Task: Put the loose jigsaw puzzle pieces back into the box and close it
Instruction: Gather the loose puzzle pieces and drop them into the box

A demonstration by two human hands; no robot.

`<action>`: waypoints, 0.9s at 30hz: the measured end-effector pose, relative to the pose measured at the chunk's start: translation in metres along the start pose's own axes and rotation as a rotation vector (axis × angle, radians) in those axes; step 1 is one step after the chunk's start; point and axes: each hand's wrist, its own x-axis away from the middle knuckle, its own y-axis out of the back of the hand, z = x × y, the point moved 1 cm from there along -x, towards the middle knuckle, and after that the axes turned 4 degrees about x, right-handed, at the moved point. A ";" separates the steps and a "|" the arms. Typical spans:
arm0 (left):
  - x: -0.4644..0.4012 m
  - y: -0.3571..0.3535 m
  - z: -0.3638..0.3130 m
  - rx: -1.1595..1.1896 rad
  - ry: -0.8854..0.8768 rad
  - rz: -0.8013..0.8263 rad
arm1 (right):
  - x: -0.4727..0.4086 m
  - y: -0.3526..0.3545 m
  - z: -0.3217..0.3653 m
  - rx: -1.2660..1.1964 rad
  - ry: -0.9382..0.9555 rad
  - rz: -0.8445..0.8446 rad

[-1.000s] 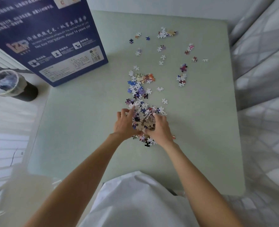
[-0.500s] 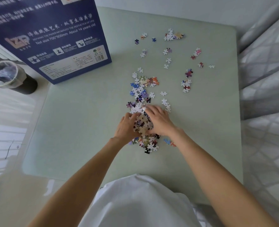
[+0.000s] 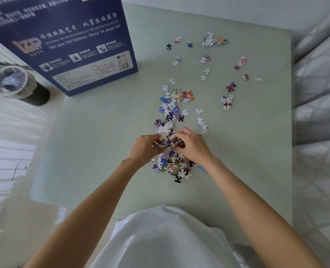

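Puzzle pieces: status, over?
Both hands, left and right, grip a bunch of pieces. Many more loose on table. Box far left, path clear.

We find the box (image 3: 67,47) standing at the table's (image 3: 102,151) far left corner. Loose pieces (image 3: 204,60) lie scattered right of it, and a heap (image 3: 172,165) lies nearer, mid-table. A bin (image 3: 15,82) stands off the table, left of the box.

I note the dark blue cardboard puzzle box (image 3: 67,45) is cut off by the frame's upper left edge. Its small print is illegible. Jigsaw pieces (image 3: 168,144) between both hands are partly hidden.
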 end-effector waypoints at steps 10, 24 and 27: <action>0.001 0.003 0.001 0.020 -0.013 -0.088 | -0.001 0.000 0.007 -0.056 0.021 -0.056; 0.018 0.032 0.010 0.154 0.030 -0.206 | 0.018 0.021 0.001 -0.131 -0.091 -0.155; 0.028 0.063 -0.015 0.212 -0.057 -0.273 | 0.021 0.053 0.012 -0.176 -0.103 -0.196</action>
